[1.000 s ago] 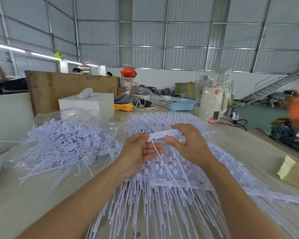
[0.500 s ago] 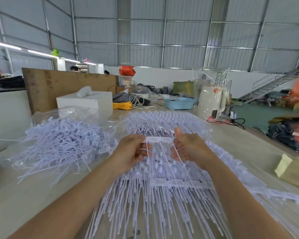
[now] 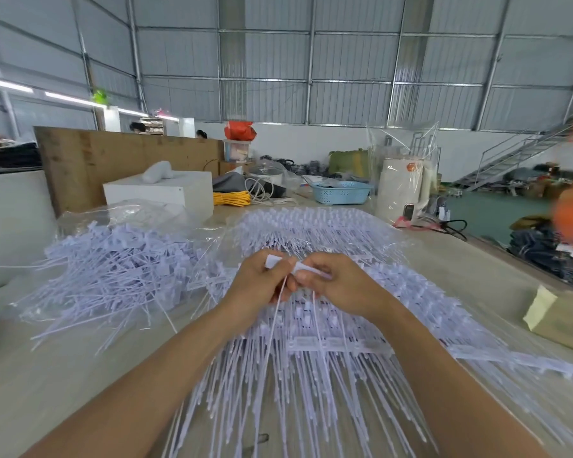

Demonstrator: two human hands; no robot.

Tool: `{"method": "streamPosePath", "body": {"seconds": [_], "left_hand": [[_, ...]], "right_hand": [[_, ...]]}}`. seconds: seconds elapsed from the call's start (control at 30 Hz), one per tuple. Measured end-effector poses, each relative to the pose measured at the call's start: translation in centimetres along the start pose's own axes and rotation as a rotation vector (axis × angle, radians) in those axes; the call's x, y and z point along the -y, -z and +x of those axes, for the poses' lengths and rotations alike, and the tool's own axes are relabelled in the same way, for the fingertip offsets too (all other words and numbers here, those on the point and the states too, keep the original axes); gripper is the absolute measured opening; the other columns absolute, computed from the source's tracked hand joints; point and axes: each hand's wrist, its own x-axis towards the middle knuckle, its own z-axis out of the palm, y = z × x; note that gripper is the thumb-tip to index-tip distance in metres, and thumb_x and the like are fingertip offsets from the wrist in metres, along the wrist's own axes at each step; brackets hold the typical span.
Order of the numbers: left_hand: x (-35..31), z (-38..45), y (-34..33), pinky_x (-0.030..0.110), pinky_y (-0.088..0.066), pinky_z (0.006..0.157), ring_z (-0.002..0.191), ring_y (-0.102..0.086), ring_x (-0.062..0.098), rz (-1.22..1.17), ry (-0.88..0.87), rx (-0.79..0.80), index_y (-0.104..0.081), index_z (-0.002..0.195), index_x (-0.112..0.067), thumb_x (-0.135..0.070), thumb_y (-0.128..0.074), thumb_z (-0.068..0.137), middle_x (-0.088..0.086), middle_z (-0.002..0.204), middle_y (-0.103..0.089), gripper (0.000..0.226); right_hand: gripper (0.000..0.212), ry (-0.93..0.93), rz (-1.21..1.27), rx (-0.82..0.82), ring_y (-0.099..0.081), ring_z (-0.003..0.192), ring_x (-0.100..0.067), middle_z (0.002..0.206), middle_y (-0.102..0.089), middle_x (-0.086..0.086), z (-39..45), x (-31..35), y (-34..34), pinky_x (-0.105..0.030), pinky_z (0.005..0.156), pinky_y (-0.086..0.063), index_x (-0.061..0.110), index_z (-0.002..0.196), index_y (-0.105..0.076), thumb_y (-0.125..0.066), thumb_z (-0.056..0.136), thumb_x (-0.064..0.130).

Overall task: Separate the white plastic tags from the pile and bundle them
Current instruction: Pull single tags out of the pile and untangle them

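A clear bag [image 3: 119, 216] holds loose tags [image 3: 113, 276]. Above the tag pile [image 3: 328, 358], the left hand [image 3: 262, 285] and right hand [image 3: 341, 289] pinch a tag strip [image 3: 298, 267].

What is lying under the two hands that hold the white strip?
Under the left hand and right hand, which pinch a strip of tags, lies the large pile of white tags on the table. The table beneath the pile is covered.
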Motion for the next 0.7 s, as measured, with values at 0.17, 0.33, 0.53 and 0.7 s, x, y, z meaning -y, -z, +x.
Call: {"method": "streamPosePath", "body": {"seconds": [0.17,0.33,0.53,0.7], "left_hand": [[0.1,-0.3,-0.3,0.018,-0.033,0.04,0.037,-0.041,0.009,0.117,-0.074,0.009,-0.054,0.076,-0.007,-0.029,-0.05,0.098,-0.003,0.047,-0.053,0.031],[-0.2,-0.3,-0.4,0.014,-0.031,0.037,0.034,-0.039,0.003,0.213,-0.026,-0.001,-0.046,0.073,-0.01,-0.025,-0.048,0.098,-0.002,0.046,-0.05,0.029],[-0.8,-0.3,0.5,0.012,-0.021,0.034,0.03,-0.027,0.005,0.105,0.148,0.143,-0.041,0.069,-0.012,-0.015,-0.05,0.097,-0.003,0.041,-0.038,0.03],[-1.3,-0.3,1.7,0.013,-0.022,0.034,0.031,-0.024,0.008,-0.22,0.176,0.36,-0.046,0.074,-0.009,-0.029,-0.059,0.08,-0.001,0.042,-0.031,0.024]], "right_hand": [[0.024,0.022,-0.045,-0.001,-0.052,0.059,-0.007,0.068,-0.063,-0.005,-0.2,0.5,-0.1,-0.017,0.062,-0.04,-0.003,0.08,-0.067,-0.059,0.092,0.017],[0.014,0.076,-0.277,-0.059,-0.049,0.069,-0.016,0.065,-0.056,0.001,-0.1,0.6,-0.5,-0.034,0.074,-0.043,0.006,0.083,-0.068,-0.063,0.089,0.017],[0.013,0.173,-0.741,-0.009,-0.043,0.088,-0.013,0.058,-0.039,0.022,-0.2,1.0,0.2,-0.035,0.084,-0.023,0.036,0.095,-0.07,-0.058,0.091,0.036],[0.02,0.109,-0.169,-0.084,-0.051,0.064,-0.01,0.062,-0.052,0.008,-0.7,0.1,3.0,-0.03,0.072,-0.043,0.013,0.07,-0.061,-0.06,0.09,0.013]]}}
